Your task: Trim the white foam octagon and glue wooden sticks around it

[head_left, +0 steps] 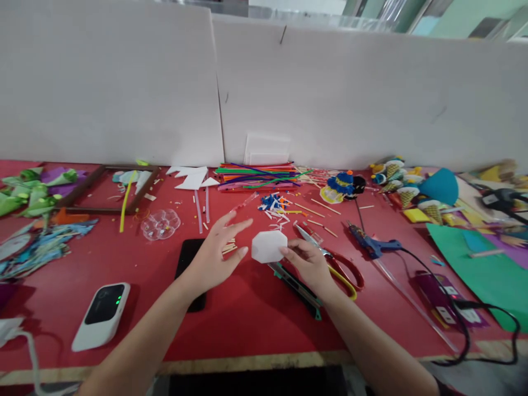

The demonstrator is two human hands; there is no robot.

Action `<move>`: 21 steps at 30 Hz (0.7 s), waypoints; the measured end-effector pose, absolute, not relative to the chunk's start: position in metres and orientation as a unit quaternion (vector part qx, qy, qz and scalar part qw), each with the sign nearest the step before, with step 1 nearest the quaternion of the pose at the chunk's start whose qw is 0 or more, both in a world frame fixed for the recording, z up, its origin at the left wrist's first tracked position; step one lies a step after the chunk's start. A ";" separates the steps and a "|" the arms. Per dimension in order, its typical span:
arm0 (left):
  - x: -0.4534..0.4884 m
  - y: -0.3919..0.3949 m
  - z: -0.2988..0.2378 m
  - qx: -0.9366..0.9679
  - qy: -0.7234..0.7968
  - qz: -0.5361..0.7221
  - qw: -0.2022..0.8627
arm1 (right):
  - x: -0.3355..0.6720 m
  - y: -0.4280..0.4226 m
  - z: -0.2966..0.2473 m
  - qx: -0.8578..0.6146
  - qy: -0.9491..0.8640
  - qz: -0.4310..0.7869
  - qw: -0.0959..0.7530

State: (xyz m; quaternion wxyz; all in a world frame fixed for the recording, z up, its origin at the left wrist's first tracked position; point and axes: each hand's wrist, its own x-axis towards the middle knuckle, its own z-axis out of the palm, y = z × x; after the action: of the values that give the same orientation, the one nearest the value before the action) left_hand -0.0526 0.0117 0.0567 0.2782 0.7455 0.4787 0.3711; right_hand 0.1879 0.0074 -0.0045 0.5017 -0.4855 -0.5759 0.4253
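White card (269, 246) with clipped corners is above the red tabletop (231, 341), its right edge pinched between the thumb and fingers of my right hand (308, 263). My left hand (216, 250), near the card's other edge, has its fingers spread wide. On my head feed, a utility knife (295, 286) and scissors (350, 264) lie by the right hand, a blue glue gun (371, 243) farther right.

Soft light casts faint shadows on the red table (235, 333), edges stretched and blurry.
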 end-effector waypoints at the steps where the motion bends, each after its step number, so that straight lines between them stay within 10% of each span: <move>1: -0.052 0.014 0.060 0.751 0.482 0.358 0.275 | 0.187 0.006 -0.005 -0.488 -0.572 0.429 0.500; 21: -0.039 0.020 0.036 0.478 0.495 0.498 0.528 | 0.213 0.019 -0.003 -0.526 -0.648 0.241 0.496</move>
State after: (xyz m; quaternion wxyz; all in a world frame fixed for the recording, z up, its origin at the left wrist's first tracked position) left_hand -0.0386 0.0199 0.0362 0.5275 0.4776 0.4953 0.4982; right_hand 0.2125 0.0190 -0.0033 0.4960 -0.5260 -0.6475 0.2410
